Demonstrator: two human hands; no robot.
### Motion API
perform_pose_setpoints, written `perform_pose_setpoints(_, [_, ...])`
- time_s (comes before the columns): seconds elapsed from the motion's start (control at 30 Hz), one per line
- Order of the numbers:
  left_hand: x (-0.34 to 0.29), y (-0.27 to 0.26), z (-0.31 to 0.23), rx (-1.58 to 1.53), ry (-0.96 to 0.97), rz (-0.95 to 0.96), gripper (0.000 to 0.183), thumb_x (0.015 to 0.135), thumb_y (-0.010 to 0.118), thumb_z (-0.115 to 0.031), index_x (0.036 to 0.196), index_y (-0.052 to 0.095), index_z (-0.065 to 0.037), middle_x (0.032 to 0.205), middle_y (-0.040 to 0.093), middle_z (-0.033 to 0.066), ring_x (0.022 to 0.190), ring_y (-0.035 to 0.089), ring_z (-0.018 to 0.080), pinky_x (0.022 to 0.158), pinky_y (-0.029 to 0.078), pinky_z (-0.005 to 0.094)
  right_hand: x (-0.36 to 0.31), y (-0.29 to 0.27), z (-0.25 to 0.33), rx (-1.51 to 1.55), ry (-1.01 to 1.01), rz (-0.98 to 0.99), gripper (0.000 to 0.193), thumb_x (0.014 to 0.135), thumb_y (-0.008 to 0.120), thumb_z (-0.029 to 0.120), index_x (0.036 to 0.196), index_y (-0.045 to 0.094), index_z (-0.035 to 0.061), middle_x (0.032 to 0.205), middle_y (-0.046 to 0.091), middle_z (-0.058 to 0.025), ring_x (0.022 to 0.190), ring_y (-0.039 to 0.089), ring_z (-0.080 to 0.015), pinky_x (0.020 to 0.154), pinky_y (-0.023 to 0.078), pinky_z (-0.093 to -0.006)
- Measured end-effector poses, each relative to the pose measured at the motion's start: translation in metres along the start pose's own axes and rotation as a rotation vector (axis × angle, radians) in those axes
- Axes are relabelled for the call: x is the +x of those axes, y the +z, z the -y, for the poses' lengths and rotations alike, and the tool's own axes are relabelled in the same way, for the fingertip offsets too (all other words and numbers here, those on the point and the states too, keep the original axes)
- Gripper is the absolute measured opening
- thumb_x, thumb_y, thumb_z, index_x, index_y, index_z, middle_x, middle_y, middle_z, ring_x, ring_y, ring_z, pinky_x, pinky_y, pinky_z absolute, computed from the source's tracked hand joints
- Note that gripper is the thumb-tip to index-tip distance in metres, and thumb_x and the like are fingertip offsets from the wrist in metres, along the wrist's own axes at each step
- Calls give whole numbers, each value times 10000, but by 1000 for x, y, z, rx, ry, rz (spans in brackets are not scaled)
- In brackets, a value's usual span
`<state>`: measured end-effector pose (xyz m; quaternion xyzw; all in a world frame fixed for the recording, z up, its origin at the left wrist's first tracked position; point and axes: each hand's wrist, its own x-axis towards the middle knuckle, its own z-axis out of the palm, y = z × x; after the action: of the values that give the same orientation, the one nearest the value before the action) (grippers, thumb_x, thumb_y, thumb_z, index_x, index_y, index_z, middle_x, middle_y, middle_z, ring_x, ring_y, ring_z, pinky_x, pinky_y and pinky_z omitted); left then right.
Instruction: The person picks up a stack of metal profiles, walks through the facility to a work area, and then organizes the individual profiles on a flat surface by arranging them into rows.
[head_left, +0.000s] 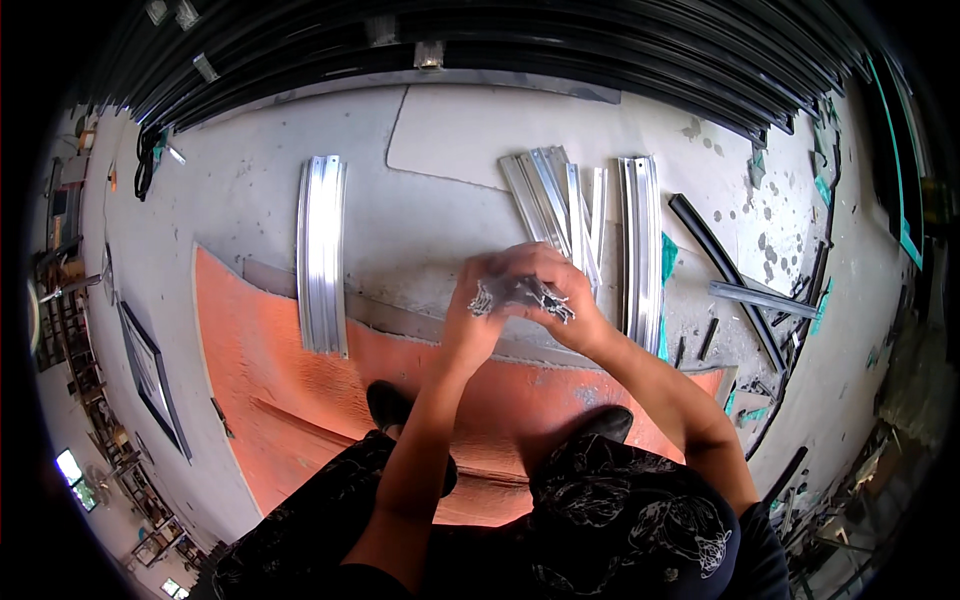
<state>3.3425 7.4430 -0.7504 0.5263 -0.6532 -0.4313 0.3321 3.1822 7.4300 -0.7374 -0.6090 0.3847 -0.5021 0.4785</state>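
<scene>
My left hand (476, 284) and my right hand (547, 268) are together in front of me, above the edge of the orange sheet. The fingers of both are closed around a dark grey bundle (518, 293) with frayed, wiry silvery ends; its exact kind cannot be made out. Beyond my right hand, several silvery metal profiles (540, 190) lie fanned out on the floor. Next to them is a straight stack of silvery profiles (640, 240). Another such stack (322, 250) rests off to the left, partly over the sheet.
The crumpled orange sheet (270, 350) spreads under my feet on the grey floor (220, 190). Long black profiles (560, 60) are piled across the far side. Black bars (725, 275), green scraps and small offcuts lie at right. A dark frame (155, 380) sits at left.
</scene>
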Motion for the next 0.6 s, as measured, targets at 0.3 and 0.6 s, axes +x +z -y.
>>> perform_pose_setpoints(0.3, [-3, 4, -2, -133, -97, 84, 551, 694, 706, -11, 1202, 495, -33, 1117, 582, 135, 1043, 581, 285, 873, 471, 369, -7, -2, 11, -55, 170, 70, 643, 679, 796, 175, 1226, 490, 31, 1247, 514, -147, 1139, 506, -321, 975, 403, -393])
perform_pose_setpoints(0.6, [-1, 27, -1, -266, -18, -43, 475, 733, 694, -26, 1172, 511, -35, 1063, 602, 114, 963, 591, 209, 803, 481, 326, -7, 2, 22, -345, 167, 66, 839, 638, 830, 267, 1332, 413, 49, 1357, 416, -182, 1275, 377, -356, 1062, 334, -430])
